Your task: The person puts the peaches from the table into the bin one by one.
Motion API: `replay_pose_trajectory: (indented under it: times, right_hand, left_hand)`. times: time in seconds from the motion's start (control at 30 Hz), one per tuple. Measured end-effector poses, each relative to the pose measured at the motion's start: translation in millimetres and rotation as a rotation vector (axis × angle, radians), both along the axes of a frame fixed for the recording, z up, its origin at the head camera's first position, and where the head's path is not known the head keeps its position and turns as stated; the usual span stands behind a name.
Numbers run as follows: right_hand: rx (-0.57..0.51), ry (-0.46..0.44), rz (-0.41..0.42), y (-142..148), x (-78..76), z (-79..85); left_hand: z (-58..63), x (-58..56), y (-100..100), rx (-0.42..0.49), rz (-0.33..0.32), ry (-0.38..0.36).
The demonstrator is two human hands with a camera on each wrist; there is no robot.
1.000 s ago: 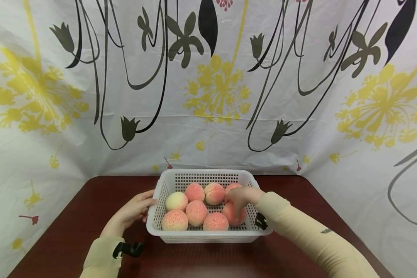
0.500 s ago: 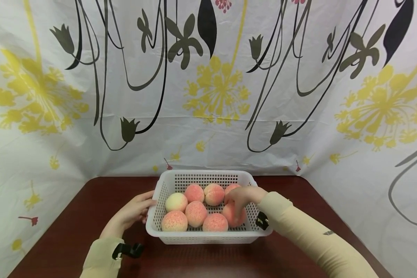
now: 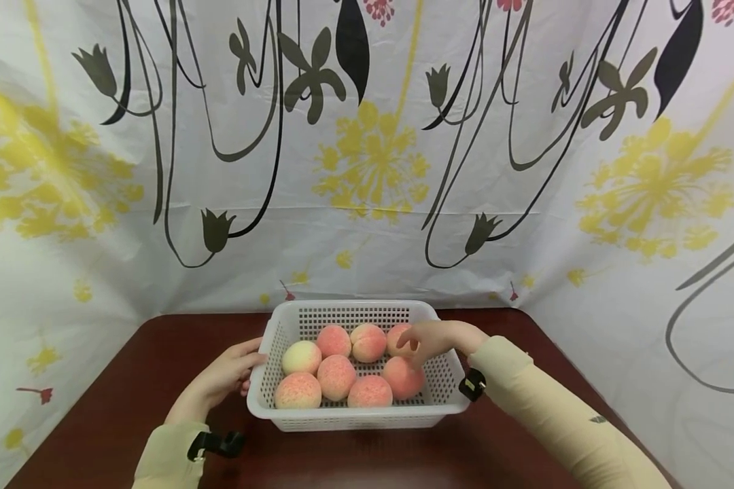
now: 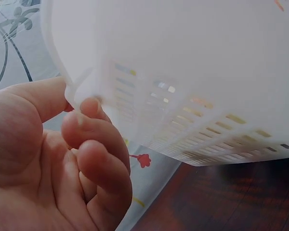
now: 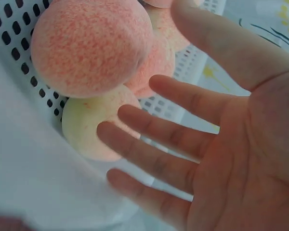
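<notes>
A white plastic basket (image 3: pixel 355 411) with perforated walls holds several peaches. My left hand (image 3: pixel 223 373) grips its left rim; in the left wrist view, the thumb and a fingertip pinch the basket wall's edge (image 4: pixel 135 33), with the other fingers curled below. Just above the peach at the right (image 3: pixel 403 378) hovers my right hand (image 3: pixel 439 337), partly covering the back-right peach (image 3: pixel 396 336). The right wrist view shows that hand's fingers (image 5: pixel 178 96) spread apart with nothing held, beside a large pink peach (image 5: pixel 89 45) and a pale yellow one (image 5: pixel 98 127).
Under the basket is a dark red-brown table (image 3: pixel 183 339). A white flower-patterned cloth (image 3: pixel 367 258) hangs close behind it and along both sides. Black wrist straps (image 3: pixel 217 445) sit over the beige sleeves (image 3: pixel 556 401).
My right hand has let go of the right-hand peach and drawn up and slightly right, its fingers opening. My left hand keeps its hold on the rim. The head view has shifted slightly.
</notes>
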State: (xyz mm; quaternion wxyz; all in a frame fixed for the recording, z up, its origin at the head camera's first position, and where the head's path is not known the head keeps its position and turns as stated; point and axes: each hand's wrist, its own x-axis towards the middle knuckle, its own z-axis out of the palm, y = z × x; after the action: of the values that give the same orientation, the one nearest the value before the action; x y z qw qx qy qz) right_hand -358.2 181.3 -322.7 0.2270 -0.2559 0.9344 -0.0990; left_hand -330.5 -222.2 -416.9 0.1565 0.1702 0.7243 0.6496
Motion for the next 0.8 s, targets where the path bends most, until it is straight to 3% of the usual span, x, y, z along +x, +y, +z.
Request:
replay_pose_trajectory:
  times: [0.2, 0.5, 0.67, 0.8]
  right_hand:
    - [-0.105, 0.019, 0.034, 2.7, -0.9, 0.7]
    - [-0.153, 0.035, 0.073, 2.0, -3.0, -4.3]
    - [-0.215, 0.091, 0.066, 10.6, -4.5, -2.4]
    - [-0.324, 0.162, 0.049, 26.9, -6.0, 4.9]
  left_hand:
    - [1.8, 5.8, -10.5, -0.023, 0.038, 0.003]
    - [0.0, 12.1, -18.4, -0.045, 0.078, 0.01]
    - [5.0, 8.1, -18.0, -0.111, 0.133, 0.003]
    - [16.8, 8.7, -25.1, -0.21, 0.173, -0.025]
